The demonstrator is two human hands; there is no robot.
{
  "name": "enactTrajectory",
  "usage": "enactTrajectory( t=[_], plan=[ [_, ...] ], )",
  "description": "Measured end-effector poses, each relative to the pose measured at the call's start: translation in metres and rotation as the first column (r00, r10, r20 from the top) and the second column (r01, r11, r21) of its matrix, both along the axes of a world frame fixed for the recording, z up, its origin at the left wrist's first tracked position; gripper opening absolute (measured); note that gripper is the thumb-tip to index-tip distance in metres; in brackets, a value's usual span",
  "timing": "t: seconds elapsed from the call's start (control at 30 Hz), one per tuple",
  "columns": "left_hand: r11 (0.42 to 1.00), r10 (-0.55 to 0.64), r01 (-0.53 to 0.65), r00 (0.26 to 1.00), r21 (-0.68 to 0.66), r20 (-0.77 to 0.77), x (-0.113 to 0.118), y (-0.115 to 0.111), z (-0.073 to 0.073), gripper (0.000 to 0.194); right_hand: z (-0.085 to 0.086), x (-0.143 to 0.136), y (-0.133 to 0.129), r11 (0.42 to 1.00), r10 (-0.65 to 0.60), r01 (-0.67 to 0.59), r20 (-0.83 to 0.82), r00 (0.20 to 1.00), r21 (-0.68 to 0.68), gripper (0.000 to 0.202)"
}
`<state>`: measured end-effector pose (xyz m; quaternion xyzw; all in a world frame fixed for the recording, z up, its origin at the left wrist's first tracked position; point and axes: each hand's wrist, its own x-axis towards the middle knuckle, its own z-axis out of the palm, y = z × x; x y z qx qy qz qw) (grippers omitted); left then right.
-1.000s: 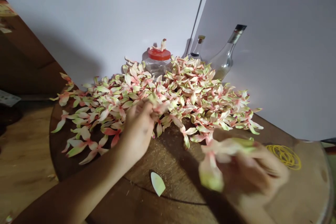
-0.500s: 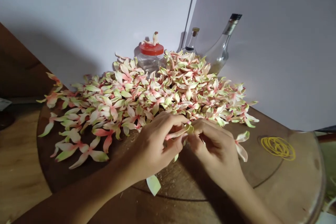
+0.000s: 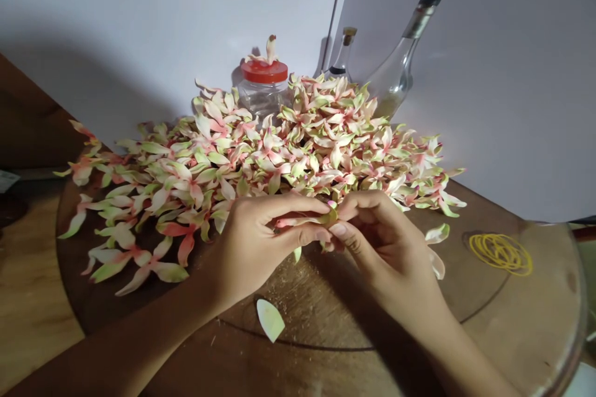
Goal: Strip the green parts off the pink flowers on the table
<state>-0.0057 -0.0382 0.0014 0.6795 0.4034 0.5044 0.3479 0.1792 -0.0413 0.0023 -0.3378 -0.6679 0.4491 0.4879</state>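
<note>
Between my two hands, just in front of the heap, is a small pink-and-green flower. My left hand pinches it from the left, its pink end lying between thumb and forefinger. From the right, the thumb and forefinger of my right hand are closed on its yellow-green tip. Behind both hands spreads a large heap of pale pink, cream and green flowers. One flower lies partly hidden behind my right hand. A loose pale green petal rests on the table below my hands.
On the round brown table, a coil of yellow bands or string lies to the right. A clear jar with a red lid stands behind the heap, a flower on top. Two glass bottles stand near the white wall.
My hands have turned slightly, and the right thumb now presses at the flower's tip. The whole view has shifted a little, with the heap and jar appearing higher.
</note>
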Motion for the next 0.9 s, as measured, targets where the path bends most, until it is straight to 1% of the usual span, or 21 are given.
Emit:
enactTrajectory(
  t=[0.17,0.3,0.47,0.67,0.8,0.9],
  plan=[
    [0.999,0.052,-0.053,0.997,-0.010,-0.053,-0.0036,0.0015,-0.0006,0.017,0.0007,-0.0001,0.0003,1.000,0.025,-0.024,-0.017,1.000,0.010,0.008],
    [0.997,0.075,-0.075,0.994,0.011,-0.082,-0.0039,0.0021,0.0009,0.017,0.0024,0.0000,0.0006,1.000,0.015,-0.015,-0.020,1.000,-0.004,0.007],
    [0.999,0.046,-0.046,0.999,-0.008,-0.028,-0.0029,0.0032,0.0032,0.015,0.0025,-0.0008,0.0007,1.000,-0.005,0.005,-0.027,1.000,-0.015,0.007],
    [0.999,0.023,-0.023,1.000,-0.041,0.000,-0.0039,0.0043,-0.0003,0.013,0.0027,-0.0026,0.0006,0.999,-0.031,0.031,-0.023,0.999,-0.024,0.011],
    [1.000,0.020,-0.020,0.999,-0.003,-0.035,-0.0036,0.0018,0.0005,0.011,0.0029,-0.0032,0.0013,0.999,-0.027,0.027,-0.018,0.999,-0.019,0.015],
    [0.994,0.062,-0.053,0.994,0.092,-0.095,-0.0022,-0.0015,0.0036,0.012,0.0023,-0.0036,0.0004,0.999,-0.021,0.020,-0.039,0.999,-0.028,0.016]
  ],
)
